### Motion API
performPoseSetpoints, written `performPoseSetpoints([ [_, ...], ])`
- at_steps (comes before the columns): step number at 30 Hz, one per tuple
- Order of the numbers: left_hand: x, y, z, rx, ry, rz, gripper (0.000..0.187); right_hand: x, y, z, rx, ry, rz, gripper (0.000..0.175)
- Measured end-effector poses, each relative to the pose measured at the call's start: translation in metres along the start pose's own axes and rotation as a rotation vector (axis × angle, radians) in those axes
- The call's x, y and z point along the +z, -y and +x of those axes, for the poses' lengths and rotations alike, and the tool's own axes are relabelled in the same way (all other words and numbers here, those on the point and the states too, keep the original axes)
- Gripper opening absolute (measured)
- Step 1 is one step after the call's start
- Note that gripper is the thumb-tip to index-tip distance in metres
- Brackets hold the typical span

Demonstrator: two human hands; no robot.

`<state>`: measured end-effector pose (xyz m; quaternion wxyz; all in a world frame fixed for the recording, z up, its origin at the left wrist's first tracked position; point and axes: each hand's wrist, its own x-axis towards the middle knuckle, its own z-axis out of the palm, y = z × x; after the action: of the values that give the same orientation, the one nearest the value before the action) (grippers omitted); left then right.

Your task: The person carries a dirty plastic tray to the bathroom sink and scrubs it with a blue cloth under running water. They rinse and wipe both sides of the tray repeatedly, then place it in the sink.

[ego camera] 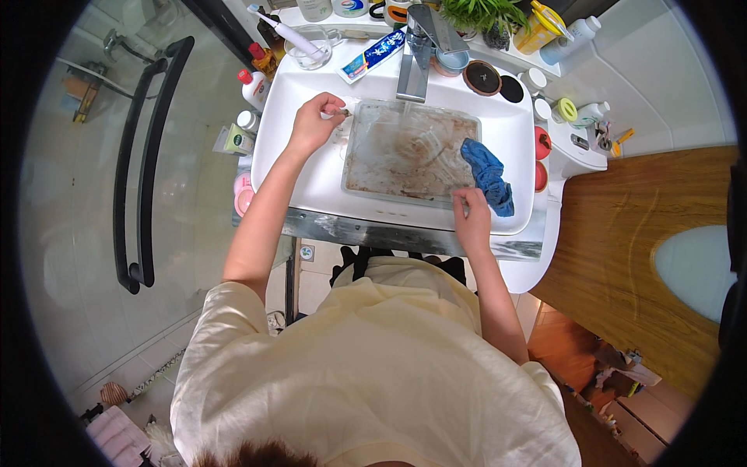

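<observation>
A shallow, see-through rectangular tray [402, 153], smeared with brown dirt, lies in the white sink [315, 175]. Water runs into it from the chrome faucet [414, 70]. At the tray's far left corner, the thumb and fingers of my left hand [314, 124] pinch a small dark bit [346, 112], too small to name. My right hand [474, 217] is at the tray's near right corner with its fingers bent; whether they grip the rim is unclear. A crumpled wet blue cloth [489, 178] lies over the tray's right edge and onto the sink floor.
A toothpaste tube [373, 56] and a glass mug [309, 49] holding an electric toothbrush [286, 32] sit on the back rim. Round dark lids [482, 78] and red ones [542, 143] line the right. Bottles [254, 87] stand left, near the glass door's black handle [149, 163].
</observation>
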<state>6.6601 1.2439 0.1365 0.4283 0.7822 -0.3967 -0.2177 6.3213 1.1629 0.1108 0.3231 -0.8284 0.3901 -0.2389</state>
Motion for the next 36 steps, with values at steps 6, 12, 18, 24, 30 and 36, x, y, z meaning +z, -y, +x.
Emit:
performPoseSetpoints([
  [6, -0.005, 0.027, -0.001, 0.025, -0.068, 0.284, 0.018, 0.0, -0.002, -0.001, 0.046, 0.017, 0.045, 0.006],
  [12, -0.004, 0.068, 0.001, -0.002, -0.038, 0.217, 0.02, 0.004, 0.0, 0.0, -0.033, -0.005, 0.008, 0.008],
  [18, -0.018, 0.083, -0.004, 0.12, -0.015, 0.653, 0.021, 0.003, 0.003, 0.003, 0.023, 0.027, 0.04, 0.005],
  [24, -0.045, 0.051, -0.013, 0.333, 0.068, 0.991, 0.025, 0.002, 0.002, 0.004, 0.007, 0.023, 0.041, 0.005],
  [30, -0.07, 0.027, -0.016, 0.225, 0.208, 1.004, 0.044, 0.002, 0.001, 0.004, 0.008, 0.022, 0.033, 0.005],
  [36, -0.036, 0.054, -0.003, 0.096, 0.233, 0.885, 0.048, 0.002, 0.003, 0.002, 0.02, 0.02, 0.032, 0.006],
])
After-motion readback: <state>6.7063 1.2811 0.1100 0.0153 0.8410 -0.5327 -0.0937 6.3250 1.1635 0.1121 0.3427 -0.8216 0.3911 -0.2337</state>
